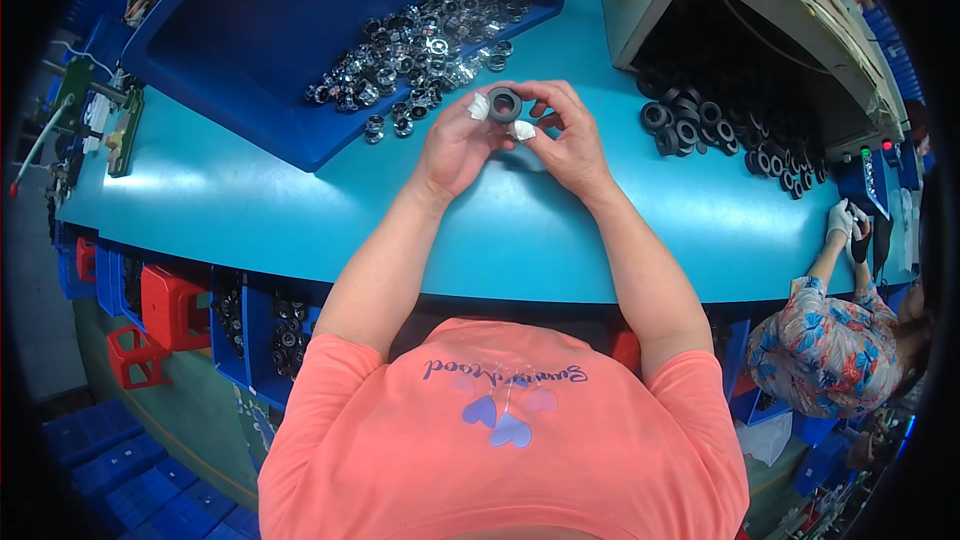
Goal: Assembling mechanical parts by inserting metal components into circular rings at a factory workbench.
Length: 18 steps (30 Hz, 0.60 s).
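Note:
Above the table, both my hands are closed around one small black rubber tyre [495,116], its round opening turned up towards me. My left hand [450,152] grips its left side, and my right hand [572,145] has its fingers and thumb at the right side. White coverings wrap a fingertip on the left hand and the thumb of the right. Whether a wheel hub sits inside the tyre is too small to tell. Just beyond my left hand, shiny chrome wheel hubs [400,60] spill out of a blue bin [240,50].
Loose black tyres [690,125] spread from a pale open-fronted box [655,5] on the blue-green table [330,210]. At the far right, a person in a flowered top [830,355] works with gloved hands. Red stools [172,305] and blue crates [110,450] stand lower left.

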Each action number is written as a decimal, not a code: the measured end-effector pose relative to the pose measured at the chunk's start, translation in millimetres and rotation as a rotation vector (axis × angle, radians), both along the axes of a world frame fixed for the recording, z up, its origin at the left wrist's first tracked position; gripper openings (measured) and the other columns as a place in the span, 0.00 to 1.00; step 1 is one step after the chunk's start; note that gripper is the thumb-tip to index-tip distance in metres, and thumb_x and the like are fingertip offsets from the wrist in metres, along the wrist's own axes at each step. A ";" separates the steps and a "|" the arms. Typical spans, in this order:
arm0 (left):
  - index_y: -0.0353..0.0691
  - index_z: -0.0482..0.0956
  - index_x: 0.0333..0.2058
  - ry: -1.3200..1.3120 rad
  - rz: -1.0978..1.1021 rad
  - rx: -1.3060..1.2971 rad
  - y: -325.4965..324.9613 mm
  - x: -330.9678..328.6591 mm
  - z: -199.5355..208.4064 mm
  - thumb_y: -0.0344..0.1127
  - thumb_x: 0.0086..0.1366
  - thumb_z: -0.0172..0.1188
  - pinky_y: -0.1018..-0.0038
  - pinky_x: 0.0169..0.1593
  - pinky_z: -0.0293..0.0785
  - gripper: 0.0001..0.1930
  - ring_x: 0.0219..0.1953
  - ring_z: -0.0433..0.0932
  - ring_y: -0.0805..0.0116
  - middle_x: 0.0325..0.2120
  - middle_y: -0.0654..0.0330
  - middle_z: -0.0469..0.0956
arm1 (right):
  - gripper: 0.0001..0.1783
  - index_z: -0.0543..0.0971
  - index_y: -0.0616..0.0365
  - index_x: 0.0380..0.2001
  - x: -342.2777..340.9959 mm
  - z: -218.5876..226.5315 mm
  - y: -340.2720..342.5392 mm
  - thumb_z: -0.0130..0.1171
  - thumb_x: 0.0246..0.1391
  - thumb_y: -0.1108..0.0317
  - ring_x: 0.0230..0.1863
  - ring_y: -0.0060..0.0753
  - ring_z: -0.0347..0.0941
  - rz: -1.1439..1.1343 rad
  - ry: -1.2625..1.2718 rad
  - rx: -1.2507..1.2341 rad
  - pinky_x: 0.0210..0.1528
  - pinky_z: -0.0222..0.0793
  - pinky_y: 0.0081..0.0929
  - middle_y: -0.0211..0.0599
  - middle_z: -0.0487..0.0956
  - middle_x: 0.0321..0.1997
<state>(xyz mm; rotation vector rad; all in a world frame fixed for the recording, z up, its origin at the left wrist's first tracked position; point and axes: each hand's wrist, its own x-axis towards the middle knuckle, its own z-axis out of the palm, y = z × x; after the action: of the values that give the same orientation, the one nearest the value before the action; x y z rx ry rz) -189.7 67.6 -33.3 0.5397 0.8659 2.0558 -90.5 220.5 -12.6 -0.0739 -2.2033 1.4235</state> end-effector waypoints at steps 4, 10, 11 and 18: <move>0.38 0.72 0.57 0.011 0.038 -0.019 1.0 -0.8 -3.4 0.38 0.73 0.49 0.71 0.43 0.74 0.18 0.43 0.76 0.70 0.44 0.60 0.78 | 0.23 0.79 0.54 0.52 -2.0 -2.7 0.4 0.63 0.50 0.75 0.45 0.27 0.76 0.045 0.022 -0.094 0.42 0.75 0.24 0.32 0.79 0.47; 0.40 0.69 0.54 0.229 0.268 -0.242 6.8 5.6 2.3 0.26 0.70 0.53 0.72 0.39 0.81 0.14 0.38 0.79 0.72 0.42 0.57 0.79 | 0.23 0.77 0.56 0.55 -0.5 -7.7 5.3 0.62 0.54 0.76 0.43 0.17 0.75 0.108 -0.077 -0.395 0.42 0.73 0.18 0.30 0.80 0.43; 0.40 0.69 0.53 0.275 0.296 -0.261 8.0 6.9 2.0 0.25 0.70 0.53 0.72 0.39 0.82 0.14 0.38 0.79 0.72 0.41 0.57 0.79 | 0.23 0.76 0.57 0.55 -0.7 -8.1 5.9 0.62 0.54 0.76 0.43 0.16 0.74 0.103 -0.084 -0.438 0.43 0.73 0.17 0.30 0.79 0.42; 0.35 0.66 0.48 0.321 0.373 -0.284 11.9 11.3 -6.6 0.21 0.66 0.55 0.73 0.36 0.83 0.13 0.39 0.82 0.68 0.40 0.53 0.79 | 0.21 0.75 0.60 0.53 -2.9 -10.8 7.9 0.62 0.55 0.77 0.42 0.16 0.74 0.133 -0.074 -0.550 0.43 0.73 0.16 0.30 0.78 0.42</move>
<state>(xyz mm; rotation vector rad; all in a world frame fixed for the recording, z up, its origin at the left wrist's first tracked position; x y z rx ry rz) -178.4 79.5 -39.9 0.5930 1.5194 2.1503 -93.3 228.4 -23.4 -0.1748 -1.8360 2.0956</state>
